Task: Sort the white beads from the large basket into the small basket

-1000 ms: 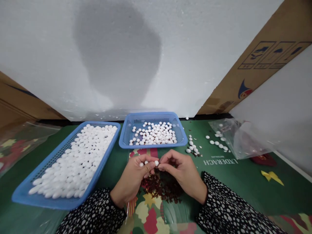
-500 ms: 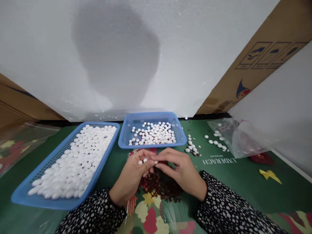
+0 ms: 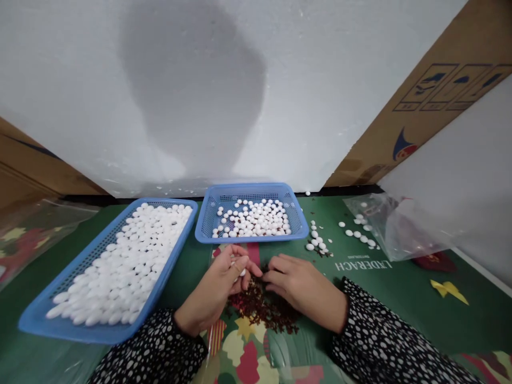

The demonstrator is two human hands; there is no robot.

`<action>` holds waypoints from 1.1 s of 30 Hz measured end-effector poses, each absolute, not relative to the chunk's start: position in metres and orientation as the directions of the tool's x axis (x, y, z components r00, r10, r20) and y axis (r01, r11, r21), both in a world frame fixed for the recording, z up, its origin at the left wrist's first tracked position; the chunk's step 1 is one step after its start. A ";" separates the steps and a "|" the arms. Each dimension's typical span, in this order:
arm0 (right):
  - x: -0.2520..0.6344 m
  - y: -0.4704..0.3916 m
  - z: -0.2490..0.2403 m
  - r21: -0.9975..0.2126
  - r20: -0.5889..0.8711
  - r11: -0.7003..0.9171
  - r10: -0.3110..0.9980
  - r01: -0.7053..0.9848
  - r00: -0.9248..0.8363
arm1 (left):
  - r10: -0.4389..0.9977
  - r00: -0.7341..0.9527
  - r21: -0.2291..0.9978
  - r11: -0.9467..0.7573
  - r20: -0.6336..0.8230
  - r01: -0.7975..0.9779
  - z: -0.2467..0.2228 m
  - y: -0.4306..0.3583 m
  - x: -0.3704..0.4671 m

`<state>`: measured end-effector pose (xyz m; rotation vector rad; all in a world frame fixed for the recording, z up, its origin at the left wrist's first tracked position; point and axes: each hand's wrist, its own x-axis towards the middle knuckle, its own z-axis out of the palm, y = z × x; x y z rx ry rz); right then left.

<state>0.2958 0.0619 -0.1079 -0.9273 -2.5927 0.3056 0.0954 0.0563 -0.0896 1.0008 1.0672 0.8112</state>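
Observation:
My left hand (image 3: 216,285) is closed around a few small white balls (image 3: 242,272), which show between the thumb and fingers. Just to the right, my right hand (image 3: 302,285) has its fingers curled down at the edge of a pile of small dark red pieces (image 3: 264,309). Its fingertips are partly hidden, so what they pinch cannot be made out. The pile lies between and below both hands on the patterned sheet. Beyond them stands a blue basket (image 3: 251,240) holding many white balls, some with dark red bits among them.
A larger blue basket (image 3: 72,335) full of white balls stands on the left. Loose white balls (image 3: 315,234) lie right of the far basket, more beside a clear plastic bag (image 3: 416,229). Yellow scraps (image 3: 448,290) lie farther right. A white wall (image 3: 296,106) rises behind.
My right hand has moved away from the balls in my left hand and down to the red pile. My left hand keeps its balls, with the thumb now folded over them.

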 end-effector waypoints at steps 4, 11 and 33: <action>0.289 0.058 -0.115 -0.323 0.181 0.695 0.711 0.642 -0.679 | 0.899 0.277 0.940 0.335 -0.339 0.062 -0.090 0.058 0.094; 0.290 0.066 -0.114 -0.406 0.138 0.575 0.807 0.711 -0.574 | 0.890 0.263 0.919 0.393 -0.374 -0.024 -0.090 0.060 0.098; 0.291 0.067 -0.109 -0.988 0.038 0.081 0.952 0.132 -0.302 | 0.894 0.319 0.935 0.350 -0.315 -0.056 -0.090 0.058 0.099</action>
